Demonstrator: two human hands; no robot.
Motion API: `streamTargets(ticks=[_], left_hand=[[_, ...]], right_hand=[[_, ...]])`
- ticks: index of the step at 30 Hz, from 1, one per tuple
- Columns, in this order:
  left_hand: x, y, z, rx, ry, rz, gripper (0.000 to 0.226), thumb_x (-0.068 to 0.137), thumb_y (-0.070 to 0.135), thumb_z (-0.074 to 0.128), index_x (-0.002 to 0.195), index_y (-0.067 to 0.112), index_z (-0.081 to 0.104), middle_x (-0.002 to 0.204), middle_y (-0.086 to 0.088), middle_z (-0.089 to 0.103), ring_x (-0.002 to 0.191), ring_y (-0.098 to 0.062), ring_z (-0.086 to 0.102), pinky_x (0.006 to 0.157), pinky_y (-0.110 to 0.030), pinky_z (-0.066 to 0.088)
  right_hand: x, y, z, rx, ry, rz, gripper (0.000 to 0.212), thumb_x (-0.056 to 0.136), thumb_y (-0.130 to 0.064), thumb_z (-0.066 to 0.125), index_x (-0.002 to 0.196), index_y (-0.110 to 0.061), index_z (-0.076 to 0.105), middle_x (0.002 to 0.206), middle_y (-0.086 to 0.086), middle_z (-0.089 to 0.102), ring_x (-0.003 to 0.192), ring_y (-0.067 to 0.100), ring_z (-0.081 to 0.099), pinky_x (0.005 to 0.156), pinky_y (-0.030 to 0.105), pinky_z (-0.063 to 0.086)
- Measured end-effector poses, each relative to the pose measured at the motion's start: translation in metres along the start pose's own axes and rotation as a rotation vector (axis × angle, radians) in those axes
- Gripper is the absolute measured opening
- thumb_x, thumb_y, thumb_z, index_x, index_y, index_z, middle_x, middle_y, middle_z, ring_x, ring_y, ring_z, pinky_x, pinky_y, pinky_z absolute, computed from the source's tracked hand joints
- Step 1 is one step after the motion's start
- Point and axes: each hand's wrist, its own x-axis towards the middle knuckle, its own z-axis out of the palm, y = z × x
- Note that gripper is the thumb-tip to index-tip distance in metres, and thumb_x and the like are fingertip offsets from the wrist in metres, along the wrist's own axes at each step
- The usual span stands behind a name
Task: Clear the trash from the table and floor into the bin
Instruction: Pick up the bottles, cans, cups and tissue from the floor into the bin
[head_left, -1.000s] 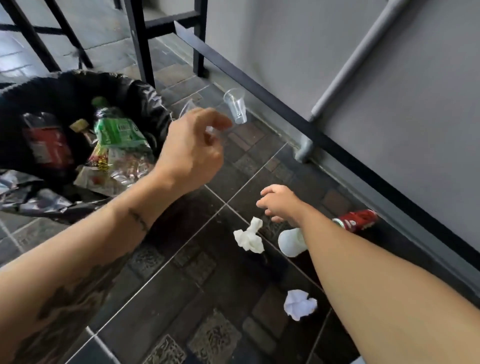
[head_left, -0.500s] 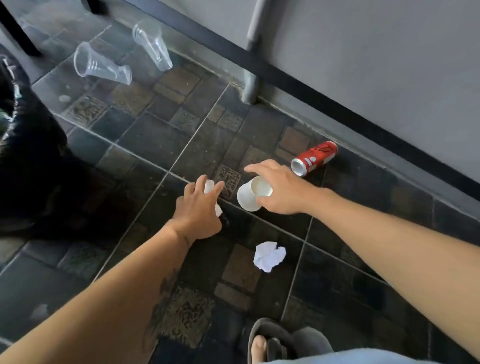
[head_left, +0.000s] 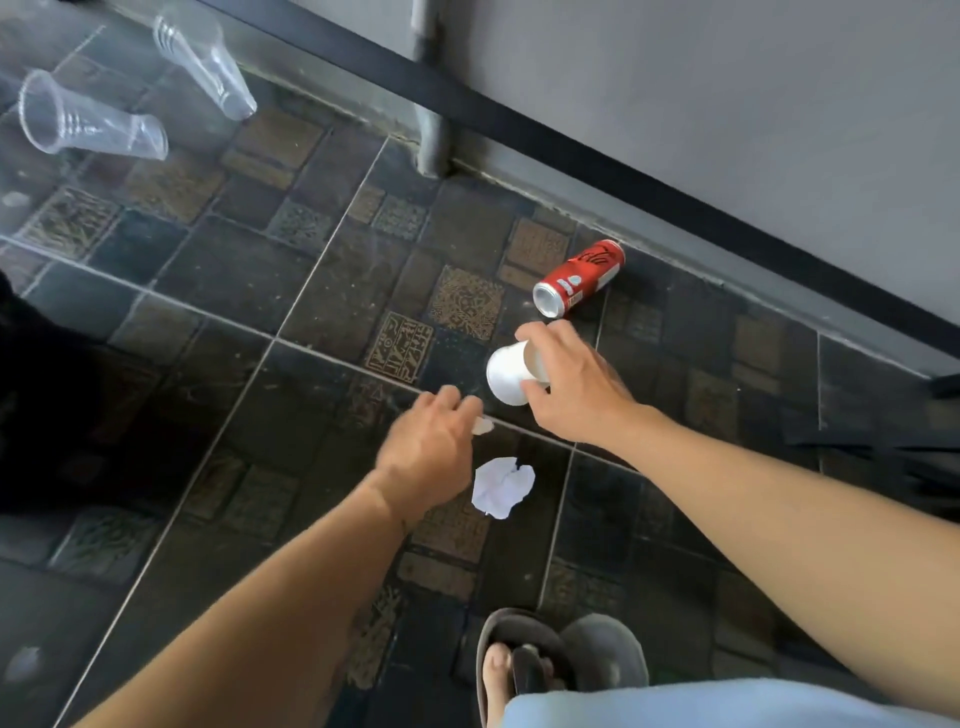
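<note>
**Both hands full, plenty of floor trash left**

The right hand (head_left: 571, 384), just right of centre frame, is wrapped around a white paper cup (head_left: 506, 371), thumb under and fingers over, with the cup tipped on its side and its base facing the camera. The left hand (head_left: 428, 452), a bit lower and to the left, is closed around a small white paper scrap (head_left: 482, 426); only a corner pokes out past the knuckles, so how much is in there is hard to say. The two hands are near each other but not touching.

Progress-wise, this looks like early-to-middle going. Still on the floor: a crumpled white paper ball (head_left: 503, 486) just below the left hand, a red soda can (head_left: 579, 278) lying on its side above the right hand near the wall, and two clear plastic cups (head_left: 88, 122) on their sides in the upper left. The dark mass at the left edge is probably the bin, but it's too dark to be sure. No tabletop is visible, so no telling what's left up there.

Nothing really blocks the way. A sandalled foot (head_left: 506, 670) sits at the bottom centre, and a grey pipe (head_left: 434, 140) meets the floor at the upper middle, well apart from the can.
</note>
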Motion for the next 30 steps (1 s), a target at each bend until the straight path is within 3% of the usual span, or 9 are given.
streamTargets(ticks=[3, 9, 12, 17, 25, 30], left_hand=[[0.002, 0.04, 0.021, -0.022, -0.108, -0.016, 0.029, 0.093, 0.022, 0.051, 0.121, 0.015, 0.049, 0.122, -0.005, 0.043, 0.113, -0.027, 0.045, 0.09, -0.037, 0.046], [-0.015, 0.065, 0.062, 0.147, -0.124, -0.01, 0.056, 0.092, 0.046, 0.054, 0.137, 0.017, 0.038, 0.137, -0.01, 0.036, 0.122, -0.029, 0.037, 0.101, -0.042, 0.04], [-0.018, 0.055, 0.063, 0.277, -0.161, 0.03, 0.063, 0.088, 0.032, 0.064, 0.141, 0.015, 0.034, 0.138, -0.012, 0.033, 0.121, -0.031, 0.037, 0.099, -0.042, 0.041], [-0.016, 0.027, 0.044, 0.255, -0.129, 0.015, 0.041, 0.091, 0.013, 0.054, 0.131, 0.017, 0.044, 0.13, -0.007, 0.038, 0.112, -0.025, 0.044, 0.089, -0.034, 0.048], [-0.007, -0.033, -0.013, -0.07, 0.168, -0.173, 0.017, 0.093, 0.017, 0.053, 0.109, 0.016, 0.054, 0.111, -0.005, 0.052, 0.099, -0.029, 0.054, 0.076, -0.039, 0.048], [-0.003, -0.061, -0.096, -0.168, 0.434, -0.286, 0.021, 0.086, 0.022, 0.059, 0.106, 0.019, 0.063, 0.106, -0.001, 0.055, 0.089, -0.027, 0.058, 0.071, -0.035, 0.044]], right_hand=[[-0.013, 0.016, 0.002, -0.04, -0.03, 0.03, 0.057, 0.087, -0.023, 0.067, 0.132, -0.034, 0.034, 0.132, -0.001, 0.04, 0.117, 0.027, 0.053, 0.09, 0.045, 0.053], [-0.021, 0.034, 0.005, -0.053, -0.013, 0.084, 0.058, 0.088, -0.023, 0.067, 0.134, -0.033, 0.034, 0.135, -0.001, 0.04, 0.12, 0.026, 0.052, 0.091, 0.04, 0.054], [-0.021, 0.035, 0.006, -0.059, -0.027, 0.059, 0.058, 0.087, -0.023, 0.067, 0.134, -0.032, 0.035, 0.136, -0.001, 0.039, 0.121, 0.027, 0.051, 0.093, 0.041, 0.054], [-0.017, 0.022, 0.008, -0.057, -0.038, -0.023, 0.059, 0.087, -0.022, 0.067, 0.136, -0.031, 0.036, 0.137, 0.0, 0.039, 0.121, 0.027, 0.051, 0.092, 0.044, 0.053], [0.013, -0.02, 0.013, 0.112, 0.042, -0.146, 0.057, 0.086, -0.019, 0.068, 0.134, -0.03, 0.039, 0.134, -0.002, 0.043, 0.122, 0.024, 0.05, 0.095, 0.04, 0.05], [0.05, -0.072, 0.001, 0.239, 0.16, -0.263, 0.056, 0.086, -0.017, 0.069, 0.135, -0.027, 0.042, 0.133, 0.001, 0.045, 0.118, 0.023, 0.053, 0.092, 0.038, 0.052]])
